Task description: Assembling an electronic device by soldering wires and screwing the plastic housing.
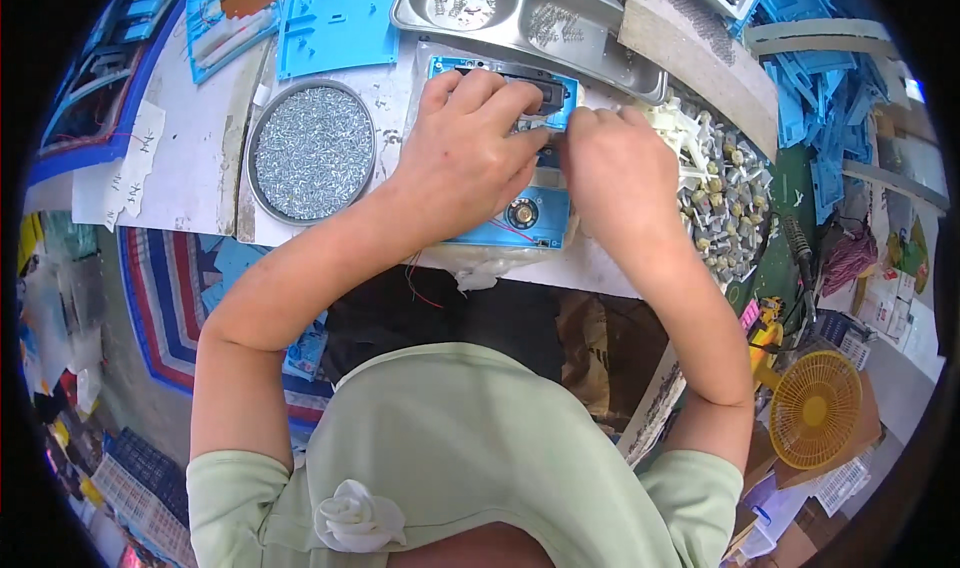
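A blue plastic casing (548, 232) lies on the table in front of me, with a small round speaker (521, 213) and thin wires in its near part. My left hand (455, 153) rests over the casing's left side, fingers bent around it. A black rectangular part (552, 96) shows beyond those fingers. At the casing's right edge, my right hand (622, 168) is closed with its fingertips pressed together. Whatever it pinches is hidden behind the knuckles. Clear plastic wrap (478, 270) sits under the casing's near edge.
Left of the casing stands a round metal dish (374, 158) of small screws. A steel compartment tray (514, 16) with springs is behind it. Small metal and white plastic parts (725, 203) are heaped at right. Blue panels (340, 23) lie far left; a yellow fan (815, 410) is lower right.
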### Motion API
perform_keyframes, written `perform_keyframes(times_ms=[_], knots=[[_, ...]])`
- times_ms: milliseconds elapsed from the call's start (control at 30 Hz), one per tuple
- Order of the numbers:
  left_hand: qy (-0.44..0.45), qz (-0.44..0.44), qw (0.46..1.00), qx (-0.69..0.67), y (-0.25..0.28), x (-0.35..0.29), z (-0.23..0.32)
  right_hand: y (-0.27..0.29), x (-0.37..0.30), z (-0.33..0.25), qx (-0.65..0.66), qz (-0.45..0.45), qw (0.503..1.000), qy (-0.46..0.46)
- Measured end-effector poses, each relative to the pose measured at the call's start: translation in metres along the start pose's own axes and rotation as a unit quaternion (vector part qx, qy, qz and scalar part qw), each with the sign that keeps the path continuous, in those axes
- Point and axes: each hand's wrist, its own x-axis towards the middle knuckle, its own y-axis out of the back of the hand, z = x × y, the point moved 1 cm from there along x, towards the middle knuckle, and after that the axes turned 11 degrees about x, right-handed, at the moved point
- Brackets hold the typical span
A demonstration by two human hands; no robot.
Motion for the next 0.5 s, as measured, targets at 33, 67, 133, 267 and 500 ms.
perform_keyframes(times_ms=[33,67,133,267,500], knots=[[0.001,0.01,1.0,-0.008,0.001,0.0,0.0,0.0,-0.002,0.006,0.062,0.005,0.998,-0.025],[0.003,0.02,1.0,-0.016,0.0,0.0,0.0,-0.002,-0.004,0.013,0.125,0.009,0.991,-0.049],[0.018,0.024,0.997,-0.077,0.005,0.0,-0.006,0.001,-0.009,0.023,0.278,0.008,0.955,-0.104],[0.07,0.051,0.992,-0.093,0.012,0.008,-0.011,-0.014,-0.018,0.034,0.44,0.036,0.882,-0.162],[0.036,0.028,0.998,-0.053,0.004,0.014,-0.012,-0.021,-0.014,0.032,0.477,0.045,0.854,-0.204]])
